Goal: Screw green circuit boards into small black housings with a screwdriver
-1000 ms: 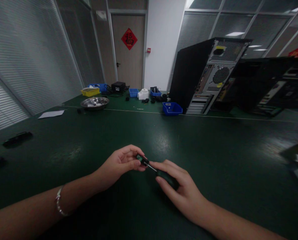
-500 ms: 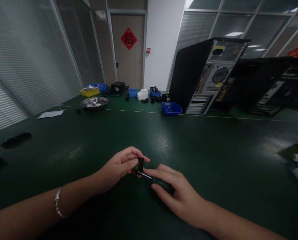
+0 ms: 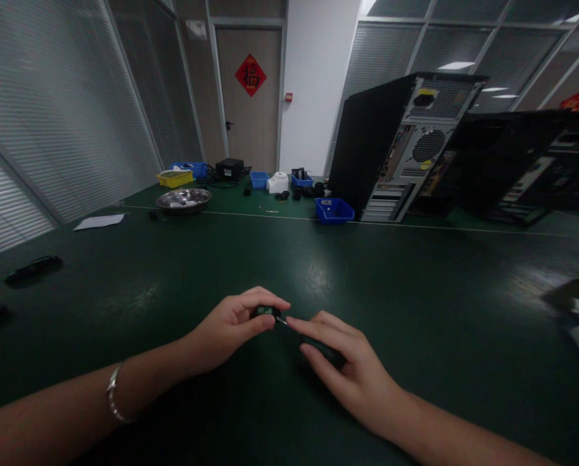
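Observation:
My left hand (image 3: 233, 327) pinches a small black part with a green face (image 3: 264, 312) between thumb and fingers, just above the dark green table (image 3: 415, 291). My right hand (image 3: 347, 369) grips a dark-handled screwdriver (image 3: 321, 346), whose thin metal tip meets the small part. The handle lies mostly under my right fingers. A bracelet sits on my left wrist.
A black computer tower (image 3: 400, 145) stands at the back right beside another open case (image 3: 526, 165). A blue bin (image 3: 334, 211) lies before it. A metal bowl (image 3: 183, 200), a yellow tray (image 3: 175, 178), a paper sheet (image 3: 99, 222) and a black bar (image 3: 33, 268) lie to the left.
My left hand has turned the small part, its green face now lying flatter under the thumb. The screwdriver tip has stayed against it and my right hand shifted slightly.

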Motion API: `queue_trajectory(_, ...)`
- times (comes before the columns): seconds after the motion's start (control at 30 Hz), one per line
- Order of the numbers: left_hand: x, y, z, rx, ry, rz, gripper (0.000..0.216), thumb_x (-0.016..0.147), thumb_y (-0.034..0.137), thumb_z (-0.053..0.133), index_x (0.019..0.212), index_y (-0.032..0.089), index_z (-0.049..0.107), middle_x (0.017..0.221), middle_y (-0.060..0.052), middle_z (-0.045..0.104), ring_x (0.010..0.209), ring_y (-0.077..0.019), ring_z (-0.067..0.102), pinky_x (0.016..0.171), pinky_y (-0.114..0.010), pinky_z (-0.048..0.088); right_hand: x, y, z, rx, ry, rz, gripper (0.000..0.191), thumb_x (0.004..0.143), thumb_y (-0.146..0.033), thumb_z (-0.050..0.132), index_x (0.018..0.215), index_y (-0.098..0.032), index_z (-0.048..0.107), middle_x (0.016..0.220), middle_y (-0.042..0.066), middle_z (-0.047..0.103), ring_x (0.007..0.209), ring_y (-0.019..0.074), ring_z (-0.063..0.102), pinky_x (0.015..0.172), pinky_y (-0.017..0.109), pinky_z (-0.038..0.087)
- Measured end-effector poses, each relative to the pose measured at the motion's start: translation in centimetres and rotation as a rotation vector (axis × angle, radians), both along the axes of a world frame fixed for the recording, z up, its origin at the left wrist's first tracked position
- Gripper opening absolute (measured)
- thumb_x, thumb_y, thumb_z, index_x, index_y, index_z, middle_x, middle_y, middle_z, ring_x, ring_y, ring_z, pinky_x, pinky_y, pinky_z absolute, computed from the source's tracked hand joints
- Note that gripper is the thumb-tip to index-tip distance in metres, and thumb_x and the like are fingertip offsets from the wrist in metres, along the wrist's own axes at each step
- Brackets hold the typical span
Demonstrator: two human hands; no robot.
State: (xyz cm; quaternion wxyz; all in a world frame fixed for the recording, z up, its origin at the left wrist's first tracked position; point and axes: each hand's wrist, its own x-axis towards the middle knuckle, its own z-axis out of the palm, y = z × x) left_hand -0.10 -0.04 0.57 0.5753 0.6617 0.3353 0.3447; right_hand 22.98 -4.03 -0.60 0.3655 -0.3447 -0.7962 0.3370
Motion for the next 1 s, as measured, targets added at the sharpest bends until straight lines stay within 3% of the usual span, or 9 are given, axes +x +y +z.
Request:
queue_trajectory(0.2,0.26,-0.18,0.42,-0.088,-0.052,0.098,0.018,0.079,0.011,0.07,0.096,0.016,0.072,0.096,-0.005,0.074,0.098,-0.0218,0.066,0.093,-0.038,0.049,0.11,0.17,-0.03,0.007,0.0,-0.027,0.039,0.096,-0.016,0.053,0.134,-0.026,0.058,0.094,0.004,0.061,0.082,0.0163,0.059,0.072,0.03,0.047)
queue_trajectory(0.5,0.01,-0.62,0.11,0.156,0.093,0.111,0.018,0.078,0.014,0.075,0.095,0.018,0.077,0.097,-0.007,0.078,0.094,-0.0232,0.071,0.086,-0.034,0.053,0.07,0.06,-0.19,0.007,-0.033,-0.015,0.039,0.095,-0.017,0.053,0.132,-0.025,0.06,0.092,0.005,0.061,0.08,0.0173,0.06,0.071,0.031,0.049)
queue_trajectory(0.77,0.38,-0.64,0.16,-0.083,-0.109,0.101,0.017,0.073,0.009,0.077,0.088,0.018,0.079,0.09,-0.004,0.08,0.087,-0.0195,0.072,0.083,-0.03,0.055,-0.09,-0.01,-0.09,0.025,-0.008,-0.018,0.039,0.094,-0.016,0.054,0.132,-0.025,0.061,0.091,0.005,0.06,0.079,0.0164,0.059,0.068,0.029,0.047)
queue_trajectory(1.0,0.35,-0.58,0.24,-0.116,-0.151,0.095,0.016,0.073,0.01,0.078,0.088,0.016,0.079,0.088,-0.004,0.08,0.081,-0.0176,0.071,0.08,-0.03,0.056,-0.29,0.01,-0.2,0.014,0.027,-0.025,0.039,0.094,-0.015,0.054,0.131,-0.026,0.062,0.089,0.004,0.06,0.078,0.0162,0.059,0.068,0.029,0.046)
